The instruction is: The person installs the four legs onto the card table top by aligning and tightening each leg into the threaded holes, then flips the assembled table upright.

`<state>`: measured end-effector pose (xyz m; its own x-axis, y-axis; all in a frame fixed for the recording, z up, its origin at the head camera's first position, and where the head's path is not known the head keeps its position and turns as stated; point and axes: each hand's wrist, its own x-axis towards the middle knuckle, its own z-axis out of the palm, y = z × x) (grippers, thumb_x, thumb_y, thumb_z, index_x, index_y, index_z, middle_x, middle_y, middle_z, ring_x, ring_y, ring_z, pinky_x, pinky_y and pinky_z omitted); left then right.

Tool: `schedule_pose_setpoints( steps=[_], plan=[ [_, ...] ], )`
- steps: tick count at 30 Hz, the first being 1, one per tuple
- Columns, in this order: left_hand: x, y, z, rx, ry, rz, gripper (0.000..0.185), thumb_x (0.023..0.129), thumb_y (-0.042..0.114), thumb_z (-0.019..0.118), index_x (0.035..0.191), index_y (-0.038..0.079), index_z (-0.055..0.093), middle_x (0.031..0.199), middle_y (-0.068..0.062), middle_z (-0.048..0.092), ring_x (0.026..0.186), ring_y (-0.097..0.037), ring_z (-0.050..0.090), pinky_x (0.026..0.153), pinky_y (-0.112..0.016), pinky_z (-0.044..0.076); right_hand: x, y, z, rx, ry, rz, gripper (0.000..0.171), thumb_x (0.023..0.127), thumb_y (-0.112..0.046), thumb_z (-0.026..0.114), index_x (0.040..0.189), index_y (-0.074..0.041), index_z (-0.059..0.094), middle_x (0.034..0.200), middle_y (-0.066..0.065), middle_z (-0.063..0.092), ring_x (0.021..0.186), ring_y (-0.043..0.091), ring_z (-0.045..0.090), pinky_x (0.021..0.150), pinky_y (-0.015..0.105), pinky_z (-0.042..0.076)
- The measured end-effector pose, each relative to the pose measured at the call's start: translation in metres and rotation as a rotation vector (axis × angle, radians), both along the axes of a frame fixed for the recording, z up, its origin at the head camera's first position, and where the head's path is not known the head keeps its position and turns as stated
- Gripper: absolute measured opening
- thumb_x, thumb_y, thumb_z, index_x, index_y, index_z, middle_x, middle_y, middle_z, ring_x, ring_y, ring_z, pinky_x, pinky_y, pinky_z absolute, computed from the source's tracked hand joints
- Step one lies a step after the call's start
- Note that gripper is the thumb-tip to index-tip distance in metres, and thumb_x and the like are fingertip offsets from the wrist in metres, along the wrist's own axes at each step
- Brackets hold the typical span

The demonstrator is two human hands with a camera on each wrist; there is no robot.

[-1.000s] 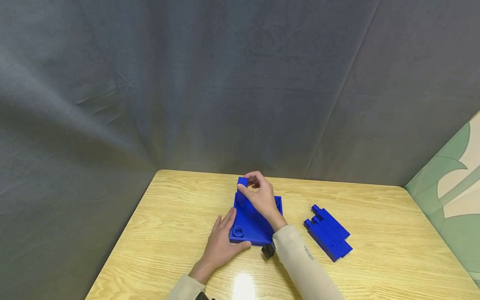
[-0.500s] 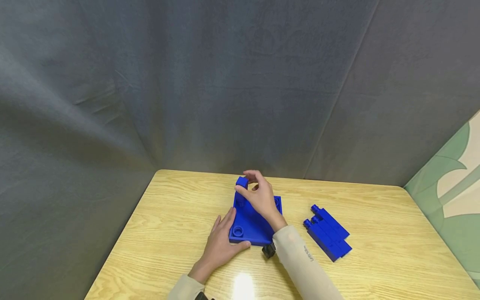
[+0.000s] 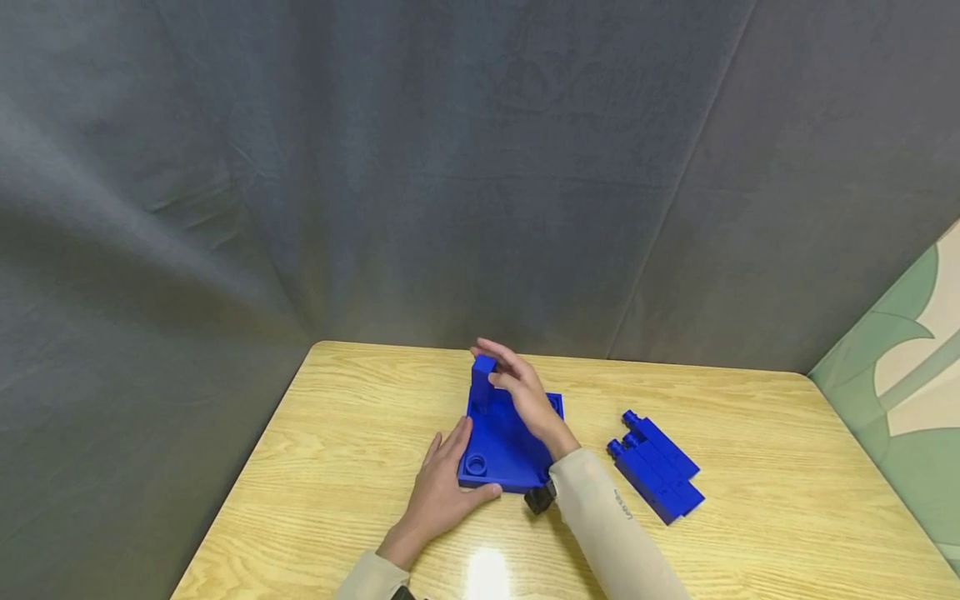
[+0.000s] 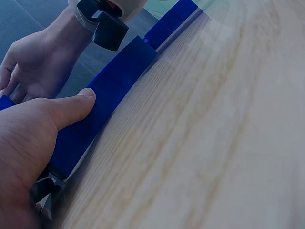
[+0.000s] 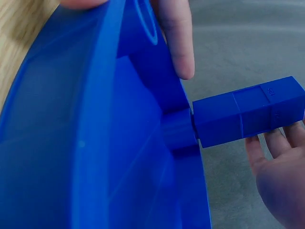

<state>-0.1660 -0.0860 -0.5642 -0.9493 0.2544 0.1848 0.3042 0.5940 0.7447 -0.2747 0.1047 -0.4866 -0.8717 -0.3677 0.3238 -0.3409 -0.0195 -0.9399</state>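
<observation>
A blue square tray-like base (image 3: pixel 510 446) with raised rims and round corner sockets lies on the table. At its far left corner a blue square leg (image 3: pixel 483 385) stands upright, its lower end in the socket. My left hand (image 3: pixel 441 492) rests against the base's near left corner, fingers along the left side and thumb (image 4: pixel 78 106) straight along the front side. My right hand (image 3: pixel 525 398) is by the leg, its fingers loosely extended behind it and the thumb beside its right face. In the right wrist view, fingertips (image 5: pixel 276 143) touch or nearly touch the leg.
Several more blue legs (image 3: pixel 660 475) with ridged round ends lie side by side on the wooden table (image 3: pixel 360 417), right of the base. A dark grey curtain (image 3: pixel 480 183) hangs behind the table's far edge.
My right hand has loosened from the leg; its thumb has moved off the front to the right side and the fingers have straightened. The leg stands straighter. My left hand has not moved.
</observation>
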Motion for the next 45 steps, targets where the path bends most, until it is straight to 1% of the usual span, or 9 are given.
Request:
schedule_pose_setpoints(
  steps=[3, 5, 9, 12, 21, 29, 34, 40, 45],
  plan=[
    [0.000, 0.000, 0.000, 0.000, -0.004, 0.004, 0.116, 0.089, 0.059, 0.087, 0.174, 0.003, 0.032, 0.180, -0.015, 0.034, 0.165, -0.053, 0.024, 0.135, -0.070, 0.018, 0.000, 0.001, -0.001, -0.013, -0.014, 0.004, 0.055, 0.110, 0.000, 0.047, 0.164, 0.000, 0.049, 0.161, 0.024, 0.059, 0.155, 0.043, 0.049, 0.114, 0.051, 0.048],
    [0.000, 0.000, 0.000, -0.002, -0.010, 0.004, 0.116, 0.090, 0.059, 0.087, 0.174, 0.004, 0.031, 0.180, -0.014, 0.033, 0.166, -0.052, 0.023, 0.135, -0.069, 0.018, 0.000, 0.002, -0.002, -0.021, -0.019, 0.008, 0.053, 0.110, -0.001, 0.048, 0.163, 0.000, 0.051, 0.160, 0.025, 0.059, 0.155, 0.045, 0.049, 0.115, 0.047, 0.048],
    [0.000, 0.000, -0.001, -0.007, -0.017, 0.000, 0.116, 0.090, 0.060, 0.086, 0.175, 0.005, 0.030, 0.181, -0.012, 0.032, 0.166, -0.051, 0.022, 0.136, -0.068, 0.018, 0.001, 0.002, -0.003, -0.005, -0.013, -0.003, 0.049, 0.112, -0.001, 0.052, 0.160, 0.003, 0.053, 0.159, 0.026, 0.060, 0.153, 0.043, 0.053, 0.126, 0.044, 0.044],
    [0.000, -0.001, -0.001, -0.014, -0.013, -0.002, 0.116, 0.089, 0.059, 0.087, 0.175, 0.005, 0.030, 0.181, -0.012, 0.032, 0.167, -0.049, 0.022, 0.136, -0.068, 0.018, 0.002, 0.000, -0.004, 0.021, -0.014, -0.032, 0.046, 0.113, -0.003, 0.056, 0.158, 0.004, 0.055, 0.158, 0.028, 0.060, 0.149, 0.040, 0.057, 0.131, 0.055, 0.038],
    [0.001, 0.000, -0.001, -0.010, -0.038, 0.004, 0.116, 0.090, 0.060, 0.086, 0.176, 0.008, 0.029, 0.182, -0.010, 0.030, 0.167, -0.050, 0.020, 0.135, -0.069, 0.017, 0.001, -0.004, -0.008, 0.082, 0.003, -0.156, 0.045, 0.107, -0.006, 0.071, 0.151, -0.001, 0.064, 0.151, 0.021, 0.065, 0.138, 0.039, 0.064, 0.122, 0.057, 0.049],
    [0.001, 0.000, 0.000, -0.013, -0.013, 0.002, 0.116, 0.089, 0.059, 0.087, 0.175, 0.006, 0.030, 0.181, -0.012, 0.032, 0.166, -0.051, 0.022, 0.135, -0.069, 0.019, 0.004, -0.008, -0.007, 0.127, 0.018, -0.317, 0.041, 0.099, -0.011, 0.085, 0.136, -0.004, 0.068, 0.127, 0.017, 0.073, 0.119, 0.035, 0.068, 0.116, 0.059, 0.053],
    [0.001, 0.000, 0.001, -0.020, -0.035, 0.003, 0.116, 0.090, 0.059, 0.087, 0.176, 0.008, 0.029, 0.181, -0.009, 0.030, 0.168, -0.047, 0.020, 0.137, -0.065, 0.016, 0.004, -0.015, -0.005, 0.148, 0.034, -0.417, 0.038, 0.094, -0.011, 0.090, 0.125, -0.005, 0.069, 0.114, 0.015, 0.075, 0.110, 0.033, 0.070, 0.111, 0.061, 0.054],
    [0.002, 0.001, 0.002, -0.011, -0.038, 0.004, 0.116, 0.090, 0.060, 0.087, 0.176, 0.008, 0.030, 0.182, -0.008, 0.030, 0.167, -0.050, 0.019, 0.135, -0.069, 0.017, 0.005, -0.020, -0.003, 0.192, 0.049, -0.486, 0.037, 0.092, -0.014, 0.093, 0.117, -0.006, 0.066, 0.106, 0.012, 0.074, 0.098, 0.031, 0.071, 0.109, 0.062, 0.055],
    [0.001, 0.001, 0.001, -0.015, -0.034, 0.004, 0.115, 0.090, 0.060, 0.087, 0.176, 0.008, 0.030, 0.182, -0.009, 0.030, 0.167, -0.051, 0.019, 0.135, -0.070, 0.018, 0.006, -0.022, -0.001, 0.202, 0.037, -0.498, 0.039, 0.091, -0.014, 0.094, 0.116, -0.006, 0.065, 0.106, 0.014, 0.073, 0.098, 0.033, 0.071, 0.110, 0.061, 0.055]
  ],
)
